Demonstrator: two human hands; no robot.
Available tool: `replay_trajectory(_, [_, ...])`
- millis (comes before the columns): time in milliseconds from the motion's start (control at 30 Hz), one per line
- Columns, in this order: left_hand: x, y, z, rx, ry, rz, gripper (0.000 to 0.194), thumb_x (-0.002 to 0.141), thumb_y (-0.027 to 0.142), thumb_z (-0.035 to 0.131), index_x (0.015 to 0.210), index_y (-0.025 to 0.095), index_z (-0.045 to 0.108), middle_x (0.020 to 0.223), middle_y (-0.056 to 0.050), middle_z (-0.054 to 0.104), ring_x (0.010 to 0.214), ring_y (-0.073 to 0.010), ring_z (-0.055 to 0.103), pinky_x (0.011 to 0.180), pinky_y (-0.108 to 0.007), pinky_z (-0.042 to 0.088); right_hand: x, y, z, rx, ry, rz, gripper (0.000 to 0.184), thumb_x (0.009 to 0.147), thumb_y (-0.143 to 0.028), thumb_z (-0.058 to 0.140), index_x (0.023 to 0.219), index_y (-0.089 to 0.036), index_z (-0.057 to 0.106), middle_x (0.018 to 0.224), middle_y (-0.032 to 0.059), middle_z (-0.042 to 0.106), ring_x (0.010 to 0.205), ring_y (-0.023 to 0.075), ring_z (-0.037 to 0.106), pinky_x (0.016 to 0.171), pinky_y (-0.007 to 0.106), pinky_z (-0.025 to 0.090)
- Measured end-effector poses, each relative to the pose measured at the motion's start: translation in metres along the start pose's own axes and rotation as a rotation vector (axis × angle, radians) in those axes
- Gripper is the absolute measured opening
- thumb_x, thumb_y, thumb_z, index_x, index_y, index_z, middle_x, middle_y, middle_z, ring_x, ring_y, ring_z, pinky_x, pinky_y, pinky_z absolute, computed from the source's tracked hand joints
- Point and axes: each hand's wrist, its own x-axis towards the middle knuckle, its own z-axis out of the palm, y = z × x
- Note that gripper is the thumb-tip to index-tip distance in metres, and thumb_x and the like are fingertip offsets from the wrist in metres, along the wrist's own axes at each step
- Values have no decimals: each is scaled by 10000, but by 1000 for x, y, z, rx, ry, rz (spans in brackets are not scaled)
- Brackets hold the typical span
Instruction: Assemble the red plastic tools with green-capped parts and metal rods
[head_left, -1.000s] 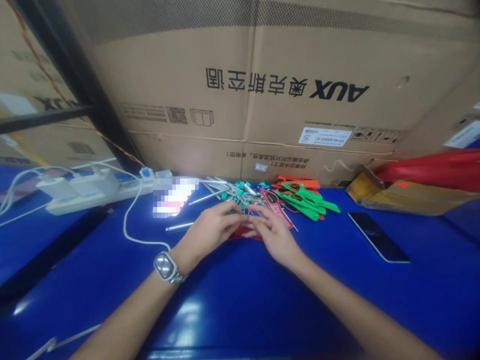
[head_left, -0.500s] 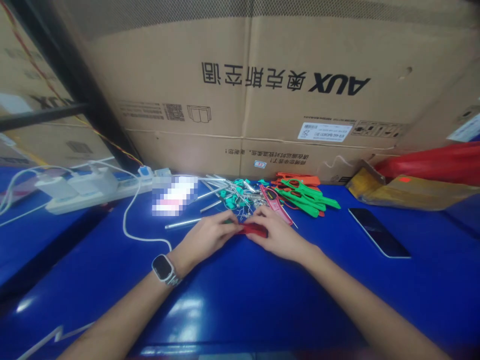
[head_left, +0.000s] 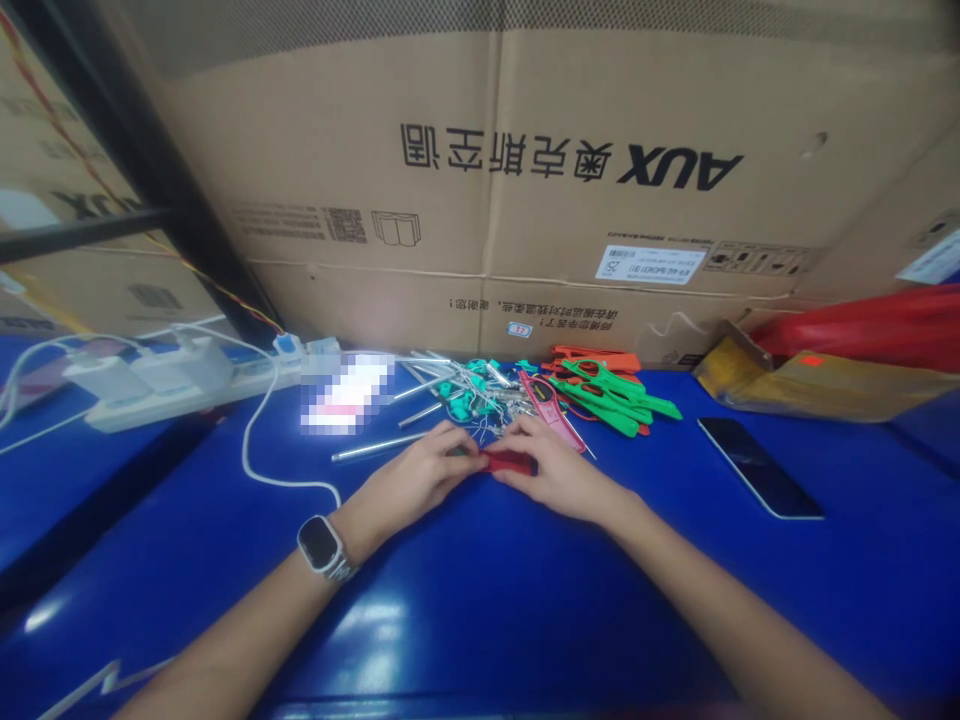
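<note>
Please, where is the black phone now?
In the head view, the black phone lies on the blue table, to the right of the green plastic pieces.

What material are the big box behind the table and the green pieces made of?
The big box looks like matt brown corrugated cardboard, judging by its creases and printed surface. The green pieces seem to be smooth plastic, from their even bright colour, though painted metal is possible.

The left wrist (head_left: 358, 533) wears a square, dark-faced silver watch (head_left: 320, 543).
</note>
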Motion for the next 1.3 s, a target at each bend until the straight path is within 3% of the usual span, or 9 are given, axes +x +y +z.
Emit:
replay_trajectory(333, [-3,1,1,-25,-17,-44,379,961,74,444,1213,236,676,1090,-81,585,997,-192,574,858,-352,530,0,0,-2,38,-14,13,207,891,-234,661,1094,-229,702,1071,56,557,1019,197,553,964,387,454])
replay_trajectory(667, [-1,1,-3,-60,-78,-76,341,970,112,449,1191,243,674,1085,-70,635,1009,-201,589,880,-357,518,1,2,-3,58,-18,30,264,882,-238,675,1145,-241,696,1079,53,558,1017,193,562,966,381,453])
replay_trajectory(800, [-2,1,-5,-201,-10,-208,360,943,151,526,1290,225,593,1094,-55,697,989,-180,646,898,-336,524,2,2,-5,54,-34,37,274,878,-218,682,1150,-234,703,1035,54,568,974,190,567,933,373,462])
replay_trajectory(933, [-4,0,-8,-292,-16,-304,338,883,100,536,1167,225,668,1076,-32,733,898,-153,686,788,-272,540,2,1,-7,42,-38,48,266,861,-208,700,1126,-223,715,1022,57,578,962,194,569,917,372,466])
replay_trajectory(1133, [-3,3,-10,-310,19,-308,407,846,39,465,1150,211,674,991,-24,751,816,-142,694,721,-259,533,2,2,-7,58,-21,44,271,848,-181,709,1115,-218,723,1019,58,589,952,194,577,910,374,471])
replay_trajectory(1300, [-1,5,-14,-219,152,-294,351,855,63,475,1107,197,680,936,-32,718,777,-145,657,688,-265,518,2,2,-8,45,-20,29,272,853,-188,705,1121,-231,721,1009,54,594,935,194,579,886,376,478])
